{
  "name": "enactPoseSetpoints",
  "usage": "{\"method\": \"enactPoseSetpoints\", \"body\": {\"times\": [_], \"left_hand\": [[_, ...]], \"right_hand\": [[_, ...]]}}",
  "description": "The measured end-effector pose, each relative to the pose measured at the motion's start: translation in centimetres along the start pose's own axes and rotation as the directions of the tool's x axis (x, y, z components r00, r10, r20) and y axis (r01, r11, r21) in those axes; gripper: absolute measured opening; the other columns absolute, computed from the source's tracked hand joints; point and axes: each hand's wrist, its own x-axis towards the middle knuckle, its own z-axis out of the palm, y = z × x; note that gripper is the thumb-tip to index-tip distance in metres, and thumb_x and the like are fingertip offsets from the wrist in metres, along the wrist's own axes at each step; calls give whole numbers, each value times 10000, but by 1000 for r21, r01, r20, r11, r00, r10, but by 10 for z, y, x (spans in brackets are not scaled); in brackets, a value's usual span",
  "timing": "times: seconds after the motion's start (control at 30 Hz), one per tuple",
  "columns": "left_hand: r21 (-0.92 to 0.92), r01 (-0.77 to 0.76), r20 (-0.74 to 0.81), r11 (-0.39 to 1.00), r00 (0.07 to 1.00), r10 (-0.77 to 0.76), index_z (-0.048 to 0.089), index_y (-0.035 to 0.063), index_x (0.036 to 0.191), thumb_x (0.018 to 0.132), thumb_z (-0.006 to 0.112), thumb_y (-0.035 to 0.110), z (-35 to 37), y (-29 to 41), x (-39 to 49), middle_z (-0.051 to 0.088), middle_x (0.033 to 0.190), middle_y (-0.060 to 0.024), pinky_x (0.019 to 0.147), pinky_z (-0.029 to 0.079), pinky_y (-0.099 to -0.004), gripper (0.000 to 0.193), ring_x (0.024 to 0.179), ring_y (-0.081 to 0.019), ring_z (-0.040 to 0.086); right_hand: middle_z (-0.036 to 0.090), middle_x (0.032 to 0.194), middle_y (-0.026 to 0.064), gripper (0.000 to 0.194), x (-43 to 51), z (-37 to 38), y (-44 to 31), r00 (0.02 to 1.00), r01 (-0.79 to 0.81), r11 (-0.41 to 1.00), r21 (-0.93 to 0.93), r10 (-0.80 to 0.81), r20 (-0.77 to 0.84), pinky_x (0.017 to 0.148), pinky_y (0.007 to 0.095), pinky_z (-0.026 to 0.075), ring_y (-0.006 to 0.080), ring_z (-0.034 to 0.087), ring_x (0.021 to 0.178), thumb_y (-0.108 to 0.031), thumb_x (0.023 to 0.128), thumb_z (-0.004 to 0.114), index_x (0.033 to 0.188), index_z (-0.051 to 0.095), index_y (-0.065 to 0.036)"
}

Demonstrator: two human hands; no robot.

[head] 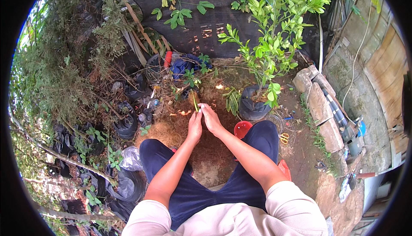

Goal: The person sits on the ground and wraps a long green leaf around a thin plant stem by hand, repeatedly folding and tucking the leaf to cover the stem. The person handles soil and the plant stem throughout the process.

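My left hand (195,127) and my right hand (210,118) are close together ahead of my knees, their fingertips meeting at a narrow green leaf (195,101). The leaf points up and away from the fingertips; whether one hand or both grip it cannot be told. Just beyond the fingers is a small brown fibrous clump (193,97). A heap of tan coconut fibre (161,134) lies to the left of my left hand. Near my right knee stands a red plastic bowl (242,129), and yellow-handled scissors (284,138) lie on the soil to its right.
A leafy shrub grows in a black grow bag (252,107) ahead on the right. Cut variegated leaves (232,102) lie beside it. Stone blocks (320,107) line the right side. Black planting bags (126,125) and a clear plastic bag (132,158) are on the left.
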Motion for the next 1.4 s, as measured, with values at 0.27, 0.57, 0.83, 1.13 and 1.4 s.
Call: {"method": "enactPoseSetpoints", "body": {"times": [0.27,0.57,0.83,1.13,1.4], "left_hand": [[-6,29,-55,1000,998,-29,501,-24,1359,1067,420,359,-3,-4,3,570,1312,-116,1079,334,-314,488,1242,-197,491],[314,-66,-37,947,996,81,514,-46,1314,1087,321,326,-1,-19,-6,601,1264,-147,1021,410,-337,476,1183,-228,564],[160,-149,-102,976,981,167,522,-19,1298,1077,372,287,7,-7,0,577,1272,-135,1051,367,-338,406,1208,-217,519],[291,-107,-44,951,991,125,564,-23,1194,1065,398,222,7,5,-7,630,1122,-131,941,441,-330,323,1058,-200,587],[345,-85,-61,935,992,112,562,-37,1196,1064,385,247,8,2,-8,644,1095,-162,910,462,-352,359,1032,-235,614]], "right_hand": [[645,1222,153,462,0,0,2,1000,-9,1000,7,9,-16,1020,345,404,235,579,1186,-390,1058,403,1267,589,-23],[727,1006,81,384,-7,1,3,993,-112,991,70,114,-30,863,311,490,142,647,954,-336,1012,548,1146,679,0],[691,1143,90,389,2,2,11,988,-128,968,217,144,-59,955,292,440,140,600,1089,-314,1027,524,1228,642,-2],[646,1234,123,453,0,3,12,1000,-25,990,137,28,-13,1013,307,411,184,575,1166,-344,1062,418,1335,551,-7],[659,1166,105,412,-2,1,13,999,-48,992,114,46,13,979,305,426,170,586,1107,-312,1062,414,1276,599,-13]]}}
